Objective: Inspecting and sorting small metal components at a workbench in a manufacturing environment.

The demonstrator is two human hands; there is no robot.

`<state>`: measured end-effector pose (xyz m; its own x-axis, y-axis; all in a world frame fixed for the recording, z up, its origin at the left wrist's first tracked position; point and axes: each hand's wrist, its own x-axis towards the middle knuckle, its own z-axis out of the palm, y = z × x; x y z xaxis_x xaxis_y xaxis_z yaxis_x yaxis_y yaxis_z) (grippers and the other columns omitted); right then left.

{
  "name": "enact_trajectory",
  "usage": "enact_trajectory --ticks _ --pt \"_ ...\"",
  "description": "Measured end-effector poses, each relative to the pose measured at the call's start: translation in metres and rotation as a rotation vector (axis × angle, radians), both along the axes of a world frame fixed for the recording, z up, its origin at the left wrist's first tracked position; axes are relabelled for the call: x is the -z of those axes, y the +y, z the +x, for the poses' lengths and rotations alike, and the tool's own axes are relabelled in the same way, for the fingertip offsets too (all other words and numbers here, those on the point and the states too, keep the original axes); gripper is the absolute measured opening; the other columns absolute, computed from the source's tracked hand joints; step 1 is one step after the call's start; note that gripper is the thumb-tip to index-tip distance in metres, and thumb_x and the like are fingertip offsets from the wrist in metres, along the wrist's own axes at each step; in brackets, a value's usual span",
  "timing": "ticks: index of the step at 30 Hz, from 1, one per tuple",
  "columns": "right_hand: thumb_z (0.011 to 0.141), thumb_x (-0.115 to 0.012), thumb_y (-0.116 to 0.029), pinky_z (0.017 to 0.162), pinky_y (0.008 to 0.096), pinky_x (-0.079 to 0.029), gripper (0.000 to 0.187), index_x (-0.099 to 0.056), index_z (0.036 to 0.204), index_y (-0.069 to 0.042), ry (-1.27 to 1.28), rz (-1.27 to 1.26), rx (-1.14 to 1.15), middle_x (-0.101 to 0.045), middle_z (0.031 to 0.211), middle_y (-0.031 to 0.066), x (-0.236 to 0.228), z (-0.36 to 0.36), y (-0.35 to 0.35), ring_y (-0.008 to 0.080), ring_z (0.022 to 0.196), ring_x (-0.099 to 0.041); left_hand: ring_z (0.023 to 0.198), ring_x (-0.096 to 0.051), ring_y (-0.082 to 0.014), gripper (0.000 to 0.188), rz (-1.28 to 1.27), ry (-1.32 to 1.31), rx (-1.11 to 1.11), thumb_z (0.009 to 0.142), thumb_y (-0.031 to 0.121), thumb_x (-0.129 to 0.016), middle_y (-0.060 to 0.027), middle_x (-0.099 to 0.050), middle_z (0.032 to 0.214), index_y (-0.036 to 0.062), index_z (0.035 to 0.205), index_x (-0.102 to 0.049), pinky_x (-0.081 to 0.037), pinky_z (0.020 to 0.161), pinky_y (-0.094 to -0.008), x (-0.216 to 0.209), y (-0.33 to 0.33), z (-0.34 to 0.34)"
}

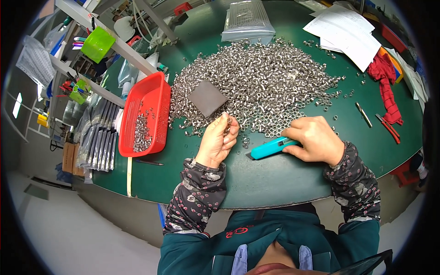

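Note:
My left hand [215, 141] is closed, with a small metal ring [229, 121] pinched between thumb and forefinger. Whether the curled fingers hold more rings is hard to see. In my right hand [317, 141] is a teal utility knife [269, 148], its dark tip pointing left, a little above the table. Behind both hands spreads a large pile of small shiny metal rings [261, 78]. A dark grey square block [207, 98] lies on the pile's near left side, just beyond my left fingertips. A few loose rings lie between the hands.
Left of the pile stands a red plastic basket [160, 133] holding some metal pieces. At the right lie a metal pen-like tool [364, 114], red-handled pliers [388, 129] and a red cloth [386, 87]. Papers [343, 32] and a clear bag [247, 20] sit at the back of the green table [270, 188].

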<state>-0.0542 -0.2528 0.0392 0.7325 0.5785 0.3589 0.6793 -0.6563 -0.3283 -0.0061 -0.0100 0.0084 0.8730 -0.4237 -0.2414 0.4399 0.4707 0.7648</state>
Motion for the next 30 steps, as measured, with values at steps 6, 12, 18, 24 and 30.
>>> enact_trajectory --ticks 6,12,18,24,30 --pt "0.062 -0.064 -0.020 0.052 0.0339 -0.041 0.022 -0.056 0.077 -0.006 -0.055 0.111 0.106 -0.050 0.062 0.0071 -0.001 0.002 -0.001 0.0237 0.060 -0.053 0.041 -0.030 -0.0036 0.030 -0.034 -0.006 0.029 0.087 0.030 -0.039 -0.0016 -0.044 0.062 0.0041 0.077 -0.048 -0.021 0.032 -0.0140 0.002 0.001 0.000" --pt "0.064 -0.065 -0.019 0.051 0.0332 -0.042 0.023 -0.056 0.078 -0.004 -0.092 0.303 0.210 -0.052 0.065 0.0093 -0.001 0.007 -0.004 0.0256 0.058 -0.053 0.050 -0.036 -0.0067 0.019 -0.193 -0.042 -0.079 0.087 0.020 -0.038 -0.0060 -0.046 0.073 0.0037 0.083 -0.046 -0.025 0.033 -0.0149 -0.005 -0.002 -0.001" --pt "0.063 -0.065 -0.018 0.051 0.0323 -0.042 0.025 -0.056 0.080 -0.002 -0.093 0.338 0.261 -0.054 0.067 0.0100 0.002 0.008 -0.006 0.0253 0.059 -0.054 0.050 -0.041 -0.0093 0.008 0.816 -0.692 -0.229 0.074 0.011 -0.058 0.0024 -0.044 0.056 0.0036 0.075 -0.055 -0.033 0.044 -0.0218 0.003 -0.011 0.000" --pt "0.063 -0.065 -0.018 0.052 0.0324 -0.042 0.025 -0.056 0.080 -0.002 -0.108 0.345 0.256 -0.054 0.067 0.0101 0.003 0.009 -0.005 0.0255 0.060 -0.055 0.050 -0.039 -0.0095 0.008 1.350 -0.960 -0.215 0.064 0.004 -0.062 -0.0025 -0.043 0.059 0.0016 0.069 -0.056 -0.034 0.048 -0.0232 -0.001 -0.017 -0.009" --pt "0.063 -0.066 -0.018 0.051 0.0319 -0.043 0.025 -0.056 0.079 -0.002 -0.104 0.331 0.259 -0.054 0.067 0.0098 0.003 0.009 -0.005 0.0251 0.059 -0.055 0.055 -0.047 -0.0192 0.011 1.419 -1.005 -0.178 0.064 0.007 -0.063 -0.0070 -0.048 0.062 0.0013 0.068 -0.055 -0.038 0.052 -0.0289 0.003 -0.018 -0.008"
